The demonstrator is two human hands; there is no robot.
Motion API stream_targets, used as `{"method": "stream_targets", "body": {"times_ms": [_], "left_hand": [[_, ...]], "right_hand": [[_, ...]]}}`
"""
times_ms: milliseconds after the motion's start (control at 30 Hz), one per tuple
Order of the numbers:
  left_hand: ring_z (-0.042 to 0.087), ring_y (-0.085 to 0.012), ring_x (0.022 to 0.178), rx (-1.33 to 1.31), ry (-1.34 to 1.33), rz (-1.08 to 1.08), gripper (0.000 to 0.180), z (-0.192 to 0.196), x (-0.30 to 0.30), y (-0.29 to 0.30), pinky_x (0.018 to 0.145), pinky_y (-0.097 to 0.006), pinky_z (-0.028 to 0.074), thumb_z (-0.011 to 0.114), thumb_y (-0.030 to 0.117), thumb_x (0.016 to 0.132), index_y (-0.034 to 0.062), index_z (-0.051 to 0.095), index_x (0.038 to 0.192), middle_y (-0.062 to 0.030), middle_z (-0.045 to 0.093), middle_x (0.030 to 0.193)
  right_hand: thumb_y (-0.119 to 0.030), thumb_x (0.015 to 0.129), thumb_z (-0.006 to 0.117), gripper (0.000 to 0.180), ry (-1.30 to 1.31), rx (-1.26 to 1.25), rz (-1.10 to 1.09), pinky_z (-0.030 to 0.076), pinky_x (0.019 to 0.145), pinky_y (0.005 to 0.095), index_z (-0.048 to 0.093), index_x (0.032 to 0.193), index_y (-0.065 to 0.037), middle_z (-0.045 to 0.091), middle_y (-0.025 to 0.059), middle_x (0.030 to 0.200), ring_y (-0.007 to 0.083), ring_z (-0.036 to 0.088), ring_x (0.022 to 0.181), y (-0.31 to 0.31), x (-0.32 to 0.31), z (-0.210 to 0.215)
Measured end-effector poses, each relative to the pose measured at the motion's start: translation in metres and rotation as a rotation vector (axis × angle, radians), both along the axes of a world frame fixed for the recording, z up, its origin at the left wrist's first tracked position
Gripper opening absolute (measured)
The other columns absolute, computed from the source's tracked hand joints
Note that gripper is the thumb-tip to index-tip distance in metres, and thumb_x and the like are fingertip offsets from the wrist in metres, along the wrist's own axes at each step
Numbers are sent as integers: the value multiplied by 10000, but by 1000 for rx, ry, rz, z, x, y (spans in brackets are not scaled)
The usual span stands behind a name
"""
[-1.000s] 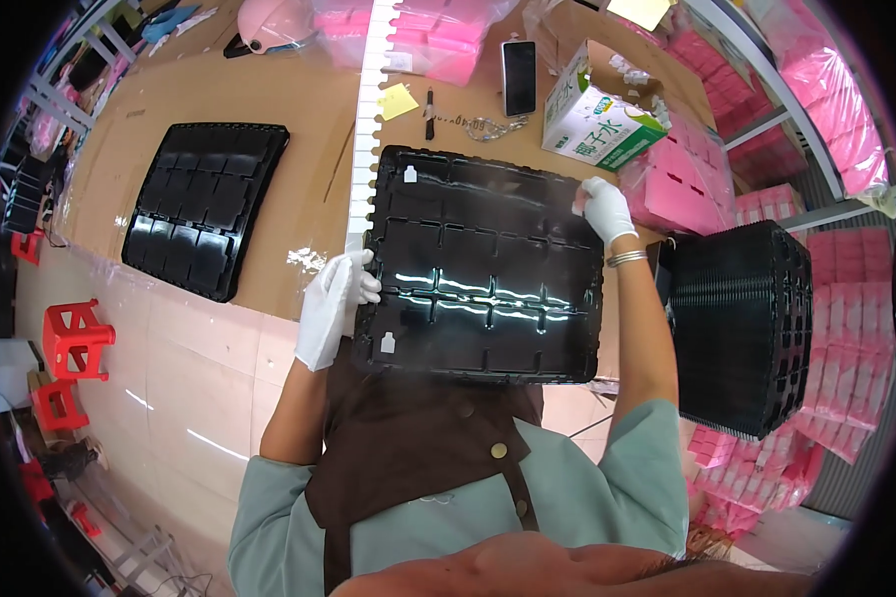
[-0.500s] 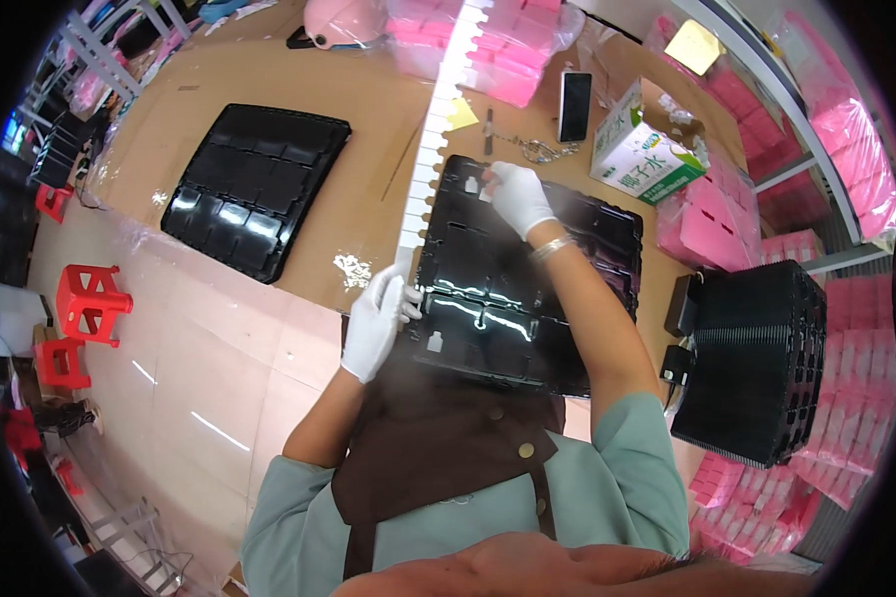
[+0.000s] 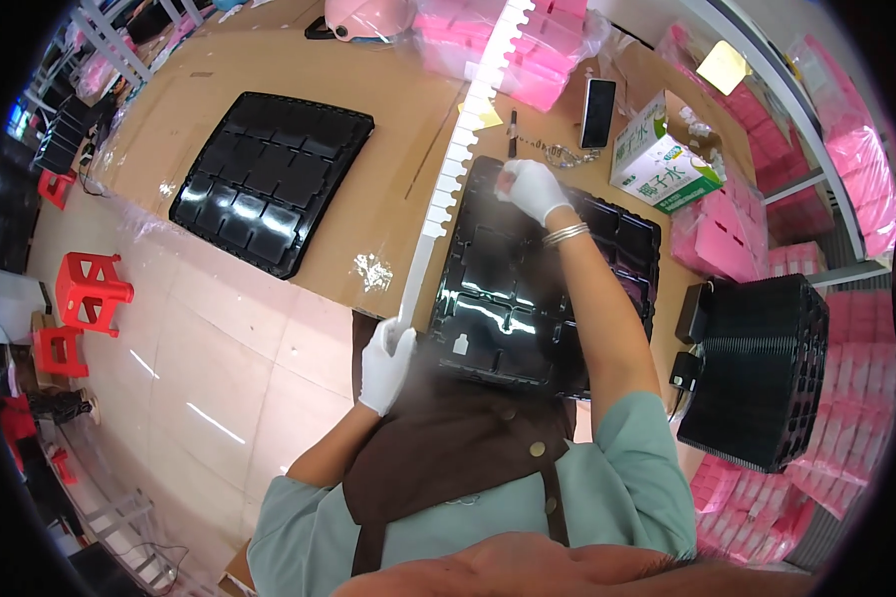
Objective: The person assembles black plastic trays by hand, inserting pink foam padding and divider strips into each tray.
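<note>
Since a moment ago the black compartment tray (image 3: 528,298) has come down flat onto the cardboard-covered table (image 3: 368,199), its near edge just past the table's front. Her gloved right hand (image 3: 533,189) now rests at the tray's far left corner, fingers curled; whether they pinch anything I cannot tell. Her gloved left hand (image 3: 386,363) grips the near end of the long white notched strip (image 3: 458,159) lying alongside the tray's left edge. A second black tray (image 3: 269,179) lies well apart to the left.

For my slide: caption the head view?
Gloved left hand holds white strip; right hand rests on black tray.
</note>
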State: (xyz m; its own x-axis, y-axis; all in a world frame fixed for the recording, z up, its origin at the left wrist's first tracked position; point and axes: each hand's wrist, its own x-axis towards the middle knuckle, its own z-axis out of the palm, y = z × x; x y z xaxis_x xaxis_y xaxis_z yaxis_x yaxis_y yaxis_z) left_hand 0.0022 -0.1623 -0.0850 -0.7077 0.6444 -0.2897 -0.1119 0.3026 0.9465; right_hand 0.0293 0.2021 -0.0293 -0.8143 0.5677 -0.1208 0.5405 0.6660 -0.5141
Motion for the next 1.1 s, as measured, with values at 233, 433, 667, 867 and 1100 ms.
{"method": "stream_targets", "body": {"times_ms": [233, 433, 667, 867, 1100], "left_hand": [[529, -372, 1082, -255, 394, -311, 372, -63, 21, -22, 942, -456, 423, 563, 113, 821, 4, 552, 1177, -219, 562, 1144], [433, -387, 1193, -356, 604, -257, 551, -71, 11, -28, 996, -455, 375, 578, 128, 813, 15, 432, 1332, -197, 449, 1308], [497, -298, 1052, -205, 411, 41, 410, -34, 1, -25, 905, -362, 425, 538, 8, 847, 7, 501, 1255, -171, 512, 1137], [553, -271, 947, 168, 754, 110, 292, 19, -8, 23, 828, -350, 466, 567, -4, 843, 17, 592, 1133, -163, 558, 1021], [595, -281, 844, 173, 804, -241, 199, 62, 21, 73, 735, -381, 465, 610, 68, 837, 74, 633, 1034, -94, 615, 930]], "right_hand": [[-178, 780, 616, 92, 70, 226, -174, 500, 759, 447, 637, 814, -95, 659, 171, 867, 369, 631, 855, -24, -6, -1], [-148, 783, 597, 77, 123, 272, -189, 498, 734, 444, 627, 786, -76, 650, 176, 845, 373, 629, 823, -29, -7, -8], [-100, 770, 643, 72, 340, 91, -114, 493, 733, 416, 627, 814, -45, 626, 183, 844, 366, 616, 827, -8, 7, -31], [-122, 775, 673, 105, 198, 198, -216, 505, 791, 382, 642, 863, -73, 626, 135, 921, 323, 622, 873, -24, 3, -13], [-172, 795, 648, 73, 7, 294, -247, 497, 798, 409, 635, 835, -113, 610, 119, 980, 330, 624, 905, -35, -4, 7]]}}
